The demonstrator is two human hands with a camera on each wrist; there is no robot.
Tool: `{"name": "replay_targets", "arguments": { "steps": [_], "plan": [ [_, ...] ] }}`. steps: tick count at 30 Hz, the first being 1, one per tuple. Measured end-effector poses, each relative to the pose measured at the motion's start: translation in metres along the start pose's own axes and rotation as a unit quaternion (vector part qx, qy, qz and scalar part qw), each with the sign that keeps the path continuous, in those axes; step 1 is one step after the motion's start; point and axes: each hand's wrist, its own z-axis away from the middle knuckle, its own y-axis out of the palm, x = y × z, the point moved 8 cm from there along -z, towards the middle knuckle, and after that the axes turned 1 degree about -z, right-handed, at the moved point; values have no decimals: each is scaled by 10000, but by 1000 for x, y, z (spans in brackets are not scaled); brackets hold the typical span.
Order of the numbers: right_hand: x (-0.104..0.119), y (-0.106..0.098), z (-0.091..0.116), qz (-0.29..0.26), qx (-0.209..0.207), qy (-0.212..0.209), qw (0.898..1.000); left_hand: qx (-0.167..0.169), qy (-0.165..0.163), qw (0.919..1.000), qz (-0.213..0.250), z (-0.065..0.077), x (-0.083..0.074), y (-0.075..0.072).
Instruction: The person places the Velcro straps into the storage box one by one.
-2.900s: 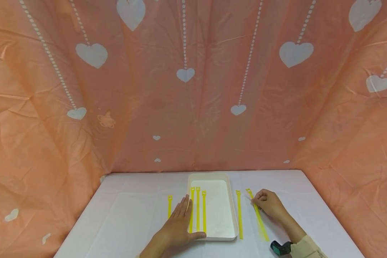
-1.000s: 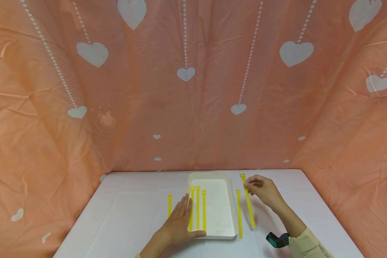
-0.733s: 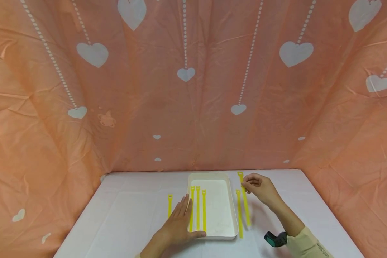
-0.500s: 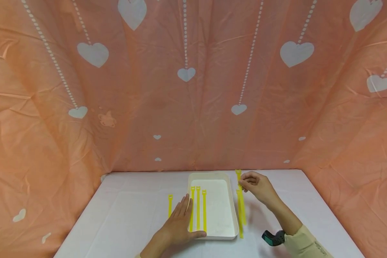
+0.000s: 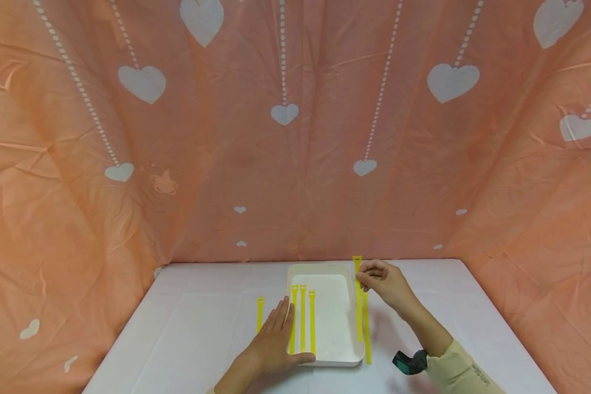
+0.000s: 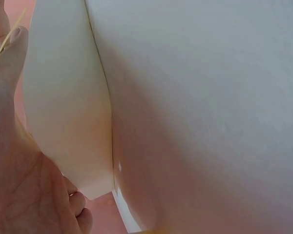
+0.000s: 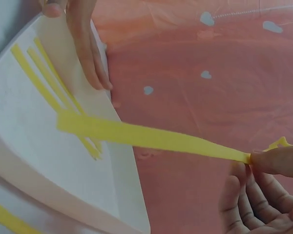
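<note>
My right hand (image 5: 386, 284) pinches a yellow cable tie (image 5: 359, 323) near its slotted head, between thumb and forefinger. In the right wrist view the tie's strap (image 7: 136, 134) stretches out flat over the white tray (image 7: 119, 190), its tail end overlapping the tray floor. Three matching ties (image 5: 302, 317) lie side by side in the left part of the tray. My left hand (image 5: 271, 345) rests along the tray's left side, fingers straight and thumb across the near corner. The left wrist view shows that palm (image 6: 19, 185) against the tray's outer wall (image 6: 68, 107).
Another yellow tie (image 5: 367, 345) lies on the white table just right of the tray. One more tie (image 5: 260, 313) lies to the left, partly hidden by my left hand. An orange curtain (image 5: 325, 219) with hearts surrounds the table. My right wrist carries a dark device (image 5: 410, 363).
My right hand has lifted the yellow cable tie from the table at the right and carried it left and up, past the other tie to the tray's right rim. The left hand stays put.
</note>
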Motion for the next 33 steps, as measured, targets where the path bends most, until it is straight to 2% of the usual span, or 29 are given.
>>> {"name": "replay_targets", "arguments": {
  "steps": [11,28,33],
  "plan": [
    [-6,28,0,-339,419,-25,9985,2,10,9999,-134,-1,1,2],
    [-32,64,-6,-468,688,107,9965,37,42,9999,-88,-2,1,0],
    [-37,72,-6,-408,586,134,9974,19,102,9998,-164,-2,1,1]
  ]
}}
